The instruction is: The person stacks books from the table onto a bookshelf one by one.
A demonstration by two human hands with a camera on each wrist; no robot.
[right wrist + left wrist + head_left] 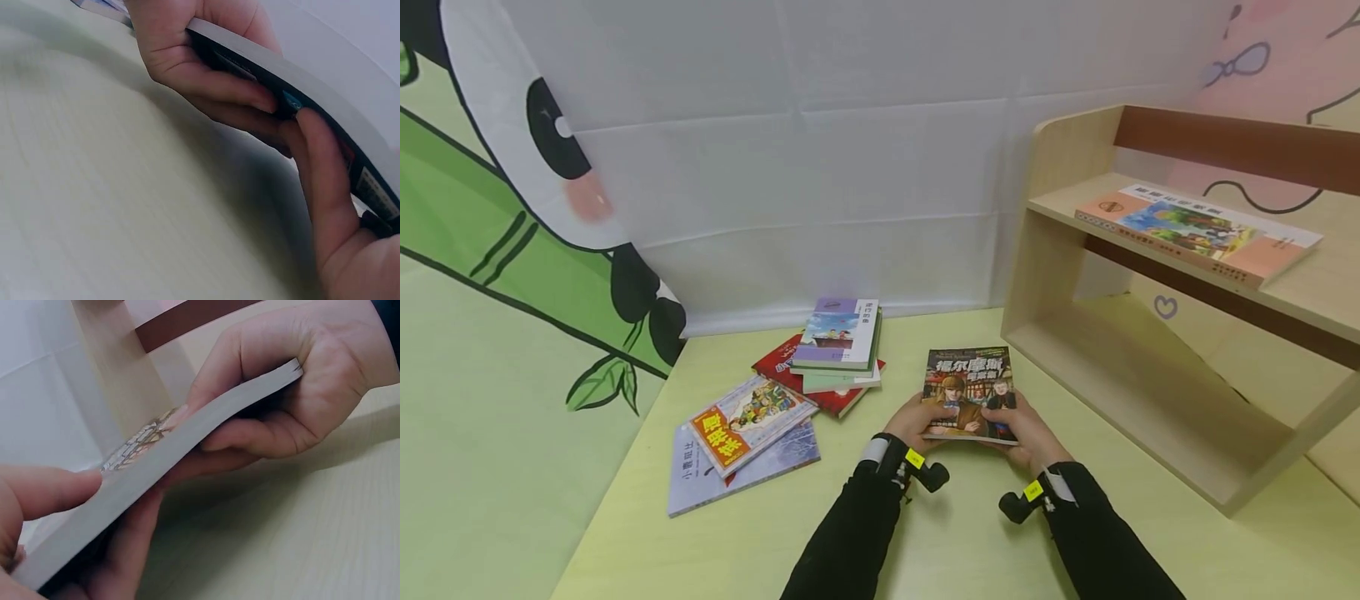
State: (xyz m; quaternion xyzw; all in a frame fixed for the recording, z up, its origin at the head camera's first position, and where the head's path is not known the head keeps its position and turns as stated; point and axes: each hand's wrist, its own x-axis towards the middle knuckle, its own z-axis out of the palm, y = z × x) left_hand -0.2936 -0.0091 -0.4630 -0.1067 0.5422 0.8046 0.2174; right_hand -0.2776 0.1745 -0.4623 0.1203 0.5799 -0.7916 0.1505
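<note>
A dark-covered paperback book (967,387) with cartoon figures on its front is held between both hands above the table. My left hand (916,422) grips its lower left corner, thumb on the cover and fingers underneath. At the lower right, my right hand (1028,432) holds it the same way. In the left wrist view the pale page edge of the book (156,456) bends slightly between the hands. The right wrist view shows its dark back cover (250,72), with fingers of both hands spread beneath it.
A wooden two-tier shelf (1150,408) stands at the right, an orange-edged book (1198,229) flat on its upper board. Left of the hands lie a stack topped by a purple-and-white book (837,333), a red book (775,364), a yellow-titled book (748,421) and a pale blue book (700,483).
</note>
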